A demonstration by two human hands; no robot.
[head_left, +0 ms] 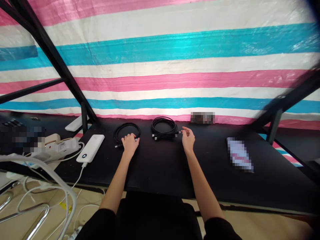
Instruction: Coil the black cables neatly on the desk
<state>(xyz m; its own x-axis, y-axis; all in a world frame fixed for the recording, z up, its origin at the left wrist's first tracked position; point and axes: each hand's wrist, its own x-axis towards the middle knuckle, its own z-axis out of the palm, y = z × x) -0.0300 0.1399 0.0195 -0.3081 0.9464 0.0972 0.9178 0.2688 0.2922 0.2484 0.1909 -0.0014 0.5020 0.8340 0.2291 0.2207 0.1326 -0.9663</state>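
Two coiled black cables lie side by side on a black table (pixel 160 170). My left hand (pixel 130 142) is over the lower right of the left coil (pixel 127 124), its fingers curled onto the cable. A metal-tipped plug (pixel 117 146) sticks out to the left of that hand, and another bit of connector shows by the thumb. At the right coil (pixel 163 120), several plugs lie along the near side. My right hand (pixel 188 138) is beside this coil, with fingertips pinched at a plug end (pixel 179 132) on its right. The fingers partly hide that end.
A white power bank (pixel 90 148) with a cable plugged in lies to the left, near a white power strip (pixel 62 146). A blurred-out flat item (pixel 239 155) lies to the right, and another (pixel 202 117) at the back. Black metal braces (pixel 53 61) slant up beside a striped sheet (pixel 175 80).
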